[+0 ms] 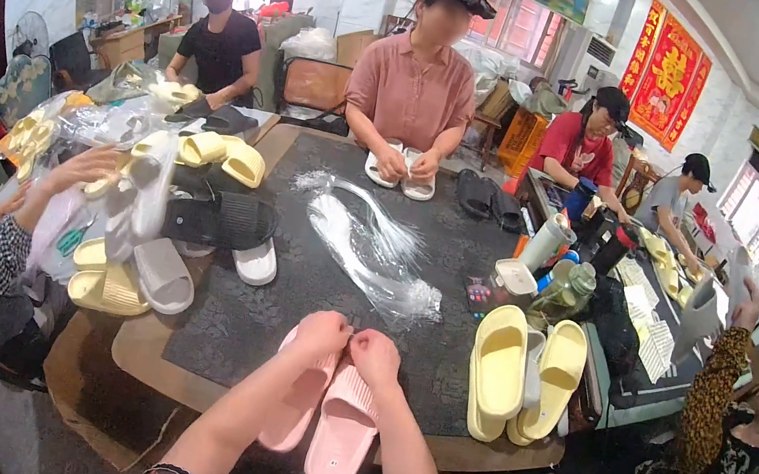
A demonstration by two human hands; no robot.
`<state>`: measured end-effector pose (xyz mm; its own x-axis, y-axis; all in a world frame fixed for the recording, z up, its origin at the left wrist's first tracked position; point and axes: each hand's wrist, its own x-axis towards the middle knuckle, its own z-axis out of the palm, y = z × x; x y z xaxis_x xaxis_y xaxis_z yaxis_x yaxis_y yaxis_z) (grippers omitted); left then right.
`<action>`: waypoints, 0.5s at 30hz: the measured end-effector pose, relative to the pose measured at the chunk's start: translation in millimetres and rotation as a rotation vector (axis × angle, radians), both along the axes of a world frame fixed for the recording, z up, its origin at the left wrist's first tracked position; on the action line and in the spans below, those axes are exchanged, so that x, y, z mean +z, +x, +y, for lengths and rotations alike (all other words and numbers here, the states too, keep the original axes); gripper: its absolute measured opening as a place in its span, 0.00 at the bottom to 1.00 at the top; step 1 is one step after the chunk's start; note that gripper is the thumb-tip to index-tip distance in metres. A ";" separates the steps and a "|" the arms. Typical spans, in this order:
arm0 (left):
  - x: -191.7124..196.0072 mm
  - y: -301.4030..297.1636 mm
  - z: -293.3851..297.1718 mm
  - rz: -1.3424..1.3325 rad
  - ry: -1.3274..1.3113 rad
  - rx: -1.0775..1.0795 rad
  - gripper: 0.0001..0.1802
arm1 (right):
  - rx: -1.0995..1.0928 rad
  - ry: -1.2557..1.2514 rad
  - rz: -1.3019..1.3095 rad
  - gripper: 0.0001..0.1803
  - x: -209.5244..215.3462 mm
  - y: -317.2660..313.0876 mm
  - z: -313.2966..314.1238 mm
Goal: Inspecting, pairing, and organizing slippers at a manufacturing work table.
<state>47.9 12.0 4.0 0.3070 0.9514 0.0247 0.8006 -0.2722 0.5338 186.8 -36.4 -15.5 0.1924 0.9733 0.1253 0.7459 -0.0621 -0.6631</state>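
A pair of pink slide slippers (342,439) lies at the near table edge, side by side, heels toward me. My left hand (320,333) rests over the strap of the left slipper, its fingertips pinched. Right beside it, my right hand (375,353) is closed in a pinch above the right slipper's strap. The fingertips nearly meet between the two straps. Whatever they grip is too small to make out. Beyond my hands, a bundle of thin clear plastic strands (367,250) is spread on the dark table cover (225,337).
Yellow slippers (497,375) stand at right, near bottles (573,290) and a cup (515,278). Grey (164,275), black (220,219) and more yellow slippers pile up at left. Across the table, a person (412,91) handles white slippers (420,178). Several other people work around.
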 end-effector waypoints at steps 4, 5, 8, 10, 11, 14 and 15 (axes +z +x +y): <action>-6.7 -3.6 -4.1 -0.397 0.005 0.010 0.17 | 0.002 0.235 0.220 0.13 -1.5 3.2 10.4; -7.5 -5.5 -3.7 -0.481 -0.013 0.002 0.15 | 0.017 0.276 0.295 0.13 -2.3 2.8 10.7; -7.1 -11.3 -1.4 -0.684 -0.095 0.019 0.13 | 0.094 0.251 0.465 0.13 -2.1 0.4 11.9; -6.2 -11.7 -1.5 -0.720 -0.014 0.003 0.11 | 0.123 0.214 0.601 0.11 -1.8 -1.0 7.9; -5.9 -10.2 -2.2 -0.729 -0.013 0.012 0.11 | 0.112 0.211 0.599 0.11 -1.5 -2.1 6.0; -5.3 -9.6 -3.6 -0.807 -0.112 0.069 0.10 | 0.073 0.170 0.631 0.10 -1.3 -1.8 -2.1; -5.0 -9.6 -3.6 -0.841 -0.159 0.092 0.10 | 0.073 0.191 0.678 0.10 -1.0 -1.3 -3.2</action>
<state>38.3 8.4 -1.0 0.1680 0.9830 0.0741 0.1374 -0.0978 0.9857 185.6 -39.7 -16.4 0.2234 0.9596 0.1712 0.1627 0.1365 -0.9772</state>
